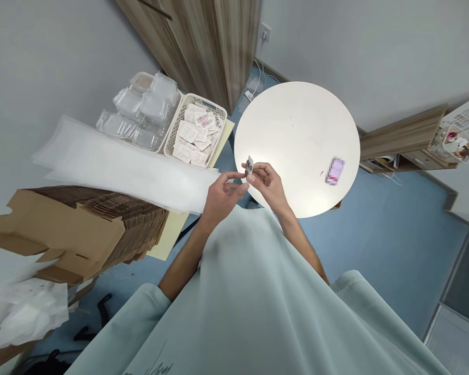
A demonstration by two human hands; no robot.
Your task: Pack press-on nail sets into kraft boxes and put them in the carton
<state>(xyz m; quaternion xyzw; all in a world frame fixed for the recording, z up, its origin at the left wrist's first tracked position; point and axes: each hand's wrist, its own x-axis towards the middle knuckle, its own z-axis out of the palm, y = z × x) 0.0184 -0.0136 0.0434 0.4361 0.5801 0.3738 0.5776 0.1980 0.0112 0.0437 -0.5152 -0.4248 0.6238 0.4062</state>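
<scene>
My right hand is closed, thumb against fingers, on a small whitish card with dark spots on its face. The card stands nearly edge-on to me, above the near left rim of the round white table. My left hand reaches in from the other side, its index finger and thumb at the card's lower edge in a loose pinch. What the dark spots are is too small to tell. Left of the table, a white basket holds many similar small cards.
A second basket holds clear plastic boxes. Translucent sheets lie in front, beside stacked flat brown cartons. A blurred purple phone-like object lies on the table's right. Wooden shelving stands beyond; white cables run behind the table.
</scene>
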